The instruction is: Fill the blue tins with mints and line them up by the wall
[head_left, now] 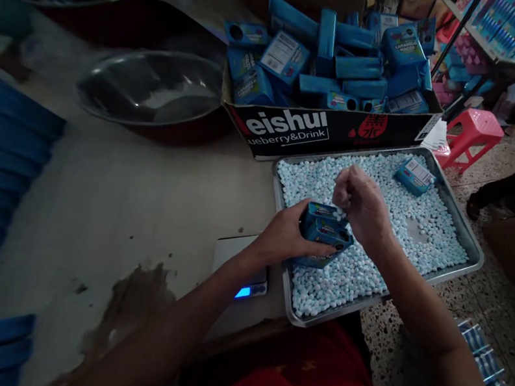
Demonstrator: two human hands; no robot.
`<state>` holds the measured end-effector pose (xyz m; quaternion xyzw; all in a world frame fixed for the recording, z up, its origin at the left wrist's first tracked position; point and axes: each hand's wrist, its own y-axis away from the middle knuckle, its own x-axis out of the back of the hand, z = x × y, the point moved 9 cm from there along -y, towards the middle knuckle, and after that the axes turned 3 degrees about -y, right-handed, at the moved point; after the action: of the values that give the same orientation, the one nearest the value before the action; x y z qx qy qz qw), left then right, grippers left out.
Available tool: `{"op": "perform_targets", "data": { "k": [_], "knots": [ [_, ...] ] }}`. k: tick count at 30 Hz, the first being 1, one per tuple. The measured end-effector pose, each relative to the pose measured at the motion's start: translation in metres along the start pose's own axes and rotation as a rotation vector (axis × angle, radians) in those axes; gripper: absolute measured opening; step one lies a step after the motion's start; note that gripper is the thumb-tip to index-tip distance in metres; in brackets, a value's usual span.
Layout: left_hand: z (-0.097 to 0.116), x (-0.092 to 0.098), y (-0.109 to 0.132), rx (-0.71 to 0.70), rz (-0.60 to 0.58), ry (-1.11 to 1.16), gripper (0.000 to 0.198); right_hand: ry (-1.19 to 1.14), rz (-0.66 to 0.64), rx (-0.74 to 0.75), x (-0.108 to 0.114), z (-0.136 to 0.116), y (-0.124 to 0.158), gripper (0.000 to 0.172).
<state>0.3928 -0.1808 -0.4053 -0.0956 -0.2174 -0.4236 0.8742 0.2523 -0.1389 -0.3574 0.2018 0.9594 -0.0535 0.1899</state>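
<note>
Blue cardboard, light and crushable I judge: my left hand point(282, 235) is wrapping the small candy box point(325, 232) by its sides over the tray's point(473, 254) near-left corner. My right hand point(364, 205) is bunching shut just above its open top. Tray is overhanging the counter point(136, 212) edge; bare counter is lying leftward.

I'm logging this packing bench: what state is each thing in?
small blue box: gripped in left hand, dark opening showing
right hand: closed in a fist over the box
metal tray: covered with pale blue candies
cardboard carton: open, heaped with blue boxes
scale: display lit
metal bowl: upright
</note>
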Motion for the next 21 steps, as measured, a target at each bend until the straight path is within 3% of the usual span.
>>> {"op": "perform_targets", "data": {
  "k": [3,5,7,9,11,12,15,17,21],
  "knots": [
    [0.0,0.003,0.0,0.017,0.004,-0.002,0.072,0.082,0.139,0.057,0.035,-0.007,-0.007,0.059],
    [0.002,0.012,0.003,-0.002,0.058,-0.005,0.073,0.258,0.202,0.104,0.062,-0.016,-0.003,0.059],
    [0.002,0.02,0.006,-0.032,0.132,0.059,0.074,0.494,0.156,0.097,0.076,-0.02,0.008,0.054],
    [-0.003,0.022,0.007,-0.037,0.177,0.216,0.075,0.628,-0.016,0.028,0.073,-0.011,0.027,0.049],
    [-0.012,0.014,0.005,-0.012,0.197,0.395,0.081,0.647,-0.174,-0.024,0.062,0.005,0.05,0.068],
    [-0.016,0.008,0.004,0.005,0.202,0.464,0.086,0.654,-0.193,-0.031,0.057,0.012,0.059,0.076],
    [-0.021,-0.011,0.0,0.027,0.193,0.587,0.093,0.734,-0.017,-0.033,0.059,0.029,0.071,0.071],
    [-0.021,-0.018,0.003,0.043,0.2,0.661,0.082,0.775,0.079,-0.028,0.058,0.035,0.071,0.063],
    [-0.019,-0.005,0.013,0.054,0.282,0.748,0.069,0.795,0.026,-0.008,0.038,0.03,0.061,0.06]
  ]
}}
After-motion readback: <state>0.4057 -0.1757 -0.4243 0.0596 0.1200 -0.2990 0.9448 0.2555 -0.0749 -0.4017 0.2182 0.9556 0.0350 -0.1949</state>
